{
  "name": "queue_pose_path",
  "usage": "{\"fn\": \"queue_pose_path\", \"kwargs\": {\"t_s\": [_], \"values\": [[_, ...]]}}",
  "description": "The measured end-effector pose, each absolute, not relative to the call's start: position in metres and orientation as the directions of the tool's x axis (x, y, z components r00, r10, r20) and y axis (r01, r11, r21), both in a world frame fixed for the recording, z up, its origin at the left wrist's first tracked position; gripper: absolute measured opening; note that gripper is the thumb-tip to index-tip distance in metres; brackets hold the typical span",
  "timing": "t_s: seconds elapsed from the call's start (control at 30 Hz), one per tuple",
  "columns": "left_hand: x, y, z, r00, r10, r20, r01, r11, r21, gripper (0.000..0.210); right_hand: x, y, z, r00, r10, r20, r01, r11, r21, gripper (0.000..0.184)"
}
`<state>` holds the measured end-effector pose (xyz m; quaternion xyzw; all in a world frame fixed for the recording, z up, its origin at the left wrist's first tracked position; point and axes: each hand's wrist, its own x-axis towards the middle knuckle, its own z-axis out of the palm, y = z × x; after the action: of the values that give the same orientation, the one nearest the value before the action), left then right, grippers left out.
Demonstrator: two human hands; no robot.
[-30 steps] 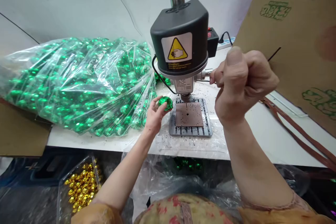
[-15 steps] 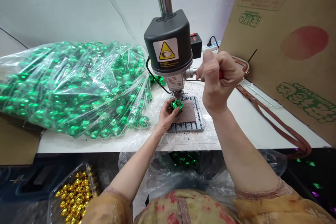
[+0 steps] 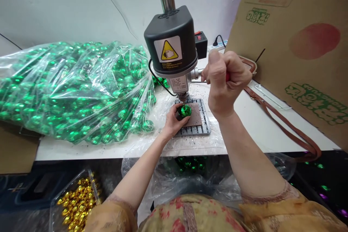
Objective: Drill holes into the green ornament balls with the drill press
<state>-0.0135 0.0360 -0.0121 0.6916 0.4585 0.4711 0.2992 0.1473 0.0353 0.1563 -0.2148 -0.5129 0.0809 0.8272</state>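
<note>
**A green bead sits under the drill**

I see a shiny green bead (image 3: 185, 110) right under the drill tip. It rests on the brown pad (image 3: 194, 116) of the small drill press (image 3: 171, 52). My left hand (image 3: 172, 123) pinches the bead with its fingers closed around it. I think it holds the bead tight so it cannot roll or spin when the drill comes down.

My right hand (image 3: 224, 79) is shut in a fist around the red-handled lever (image 3: 227, 77) on the side of the drill. From there it can pull the drill head down onto the bead.

The pad lies on a grey metal base (image 3: 203, 123) with grooves. Little black crumbs are scattered all over the white table (image 3: 258, 123).

To the left lies a big clear bag (image 3: 73, 87) stuffed with many more green beads. It bulges close to my left hand, so there is not much room on that side. A brown strap (image 3: 282, 119) runs across the table on the right. A tall cardboard box (image 3: 299, 43) leans there too, near my right hand. Down below the table I see a tray of gold beads (image 3: 76, 199).
</note>
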Motion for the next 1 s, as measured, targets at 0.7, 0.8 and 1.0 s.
{"fn": "queue_pose_path", "kwargs": {"t_s": [0.7,0.8,1.0], "values": [[-0.002,0.028,-0.017,0.124,0.922,0.366,0.332,-0.386,0.861,0.052,0.147,0.041,0.174,0.459,0.445,0.769,0.046,0.852,-0.521,0.056],[-0.001,0.027,-0.015,0.115,0.925,0.363,0.324,-0.38,0.866,0.052,0.146,0.036,0.167,0.467,0.442,0.766,0.047,0.853,-0.52,0.055],[-0.001,0.025,-0.013,0.105,0.933,0.345,0.336,-0.36,0.87,0.054,0.142,0.033,0.151,0.51,0.311,0.802,0.111,0.901,-0.42,0.05]]}}
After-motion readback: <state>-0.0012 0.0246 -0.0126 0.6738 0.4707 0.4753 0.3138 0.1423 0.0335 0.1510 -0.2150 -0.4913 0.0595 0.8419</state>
